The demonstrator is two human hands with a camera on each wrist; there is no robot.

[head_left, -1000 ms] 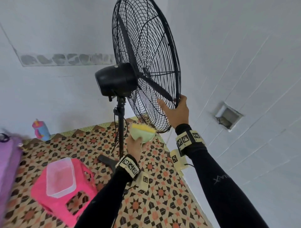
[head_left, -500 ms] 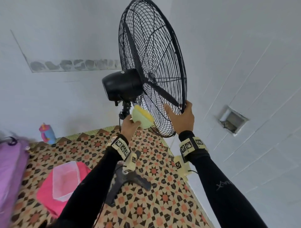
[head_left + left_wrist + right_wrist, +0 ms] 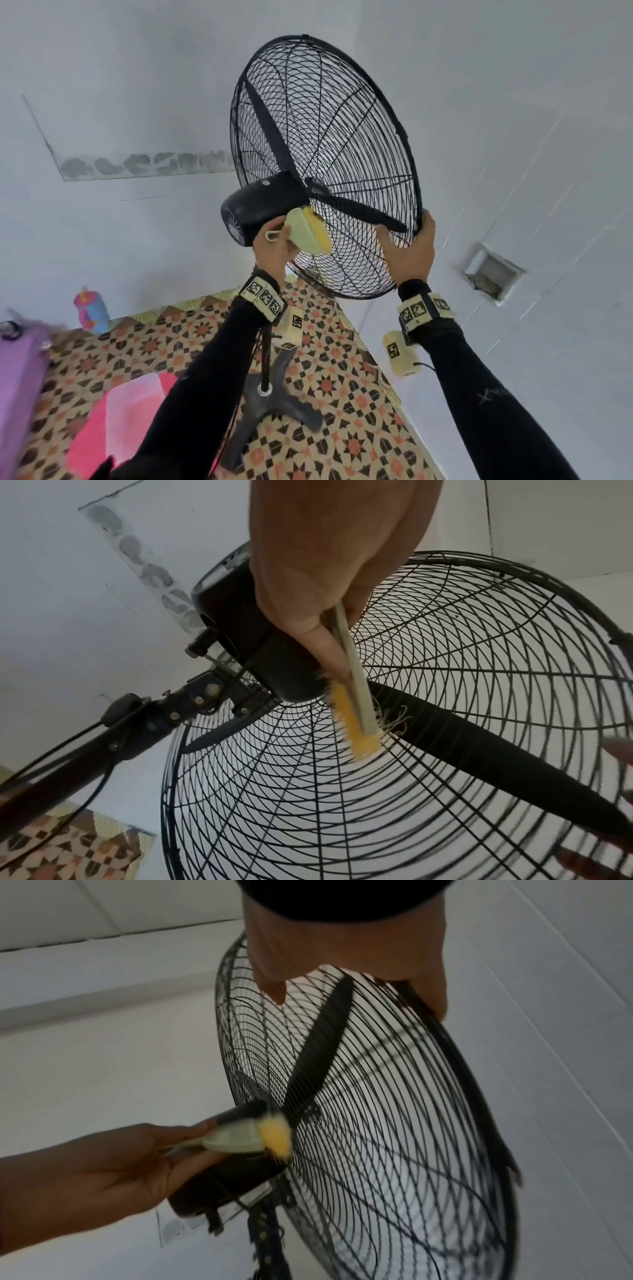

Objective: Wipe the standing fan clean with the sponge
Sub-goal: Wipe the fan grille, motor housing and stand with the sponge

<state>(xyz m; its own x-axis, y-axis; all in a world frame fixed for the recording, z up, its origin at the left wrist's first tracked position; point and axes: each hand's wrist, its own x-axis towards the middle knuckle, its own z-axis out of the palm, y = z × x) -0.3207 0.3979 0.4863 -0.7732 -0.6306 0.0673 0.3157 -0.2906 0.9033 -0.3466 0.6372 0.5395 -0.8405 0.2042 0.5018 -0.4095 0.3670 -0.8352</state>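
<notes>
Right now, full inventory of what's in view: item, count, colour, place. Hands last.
standing fan: 1, black, wire cage tilted upward, on a stand with its base on the floor
sponge: 1, pale green holder with yellow scrubbing side, against the rear grille beside the motor housing
stool: 1, pink, floor at lower left
container: 1, clear plastic, on the stool
bottle: 1, blue and pink, floor by the far wall
purple object: 1, left edge, blurred
floor: patterned tiles, orange, black and cream
wall recess: 1, right wall
left hand: holds the sponge
right hand: grips the cage rim
</notes>
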